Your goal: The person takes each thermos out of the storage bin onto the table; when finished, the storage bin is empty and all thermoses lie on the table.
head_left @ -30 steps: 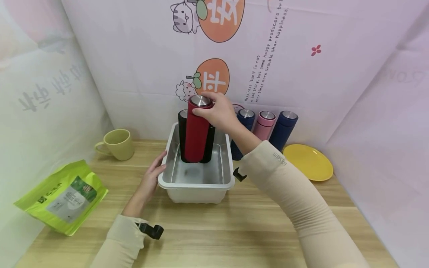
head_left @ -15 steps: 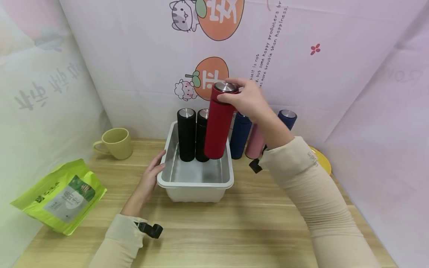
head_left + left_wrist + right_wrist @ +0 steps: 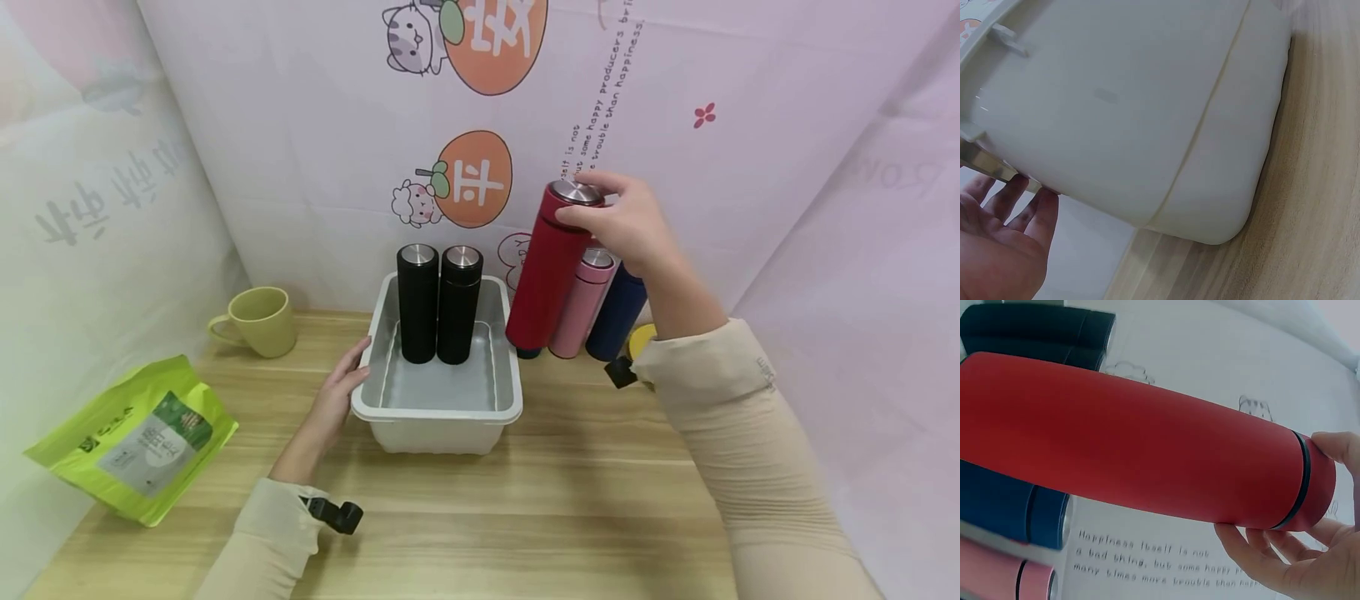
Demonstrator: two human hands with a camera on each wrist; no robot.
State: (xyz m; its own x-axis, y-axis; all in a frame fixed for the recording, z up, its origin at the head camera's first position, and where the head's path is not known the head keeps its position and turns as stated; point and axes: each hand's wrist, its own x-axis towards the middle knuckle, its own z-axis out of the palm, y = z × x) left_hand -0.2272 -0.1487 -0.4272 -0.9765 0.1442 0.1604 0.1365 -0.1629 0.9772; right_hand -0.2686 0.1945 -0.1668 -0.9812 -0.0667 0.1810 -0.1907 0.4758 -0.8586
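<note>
My right hand (image 3: 633, 221) grips a red thermos flask (image 3: 547, 279) round its lid end, thumb in front. The flask hangs tilted beyond the right rim of a pale plastic bin (image 3: 435, 415). In the right wrist view the thumb and fingers are on either side of the red lid. Two black thermos flasks (image 3: 417, 308) stand upright inside the bin. My left hand (image 3: 339, 400) rests against the bin's left side; its fingertips touch the outer wall in the left wrist view. A pink flask (image 3: 579, 312) and a blue flask (image 3: 618, 312) stand behind the red one.
Another blue flask (image 3: 1047, 515), mostly hidden in the head view, stands beside the pink one. A yellow plate (image 3: 641, 340) is partly hidden by the right arm. On the left are a yellow-green mug (image 3: 266, 323) and a green pouch (image 3: 142, 442). Printed cloth walls surround the table.
My right hand has carried the red flask from over the bin to the right, past its rim. Both black flasks now show fully. My left hand has stayed at the bin.
</note>
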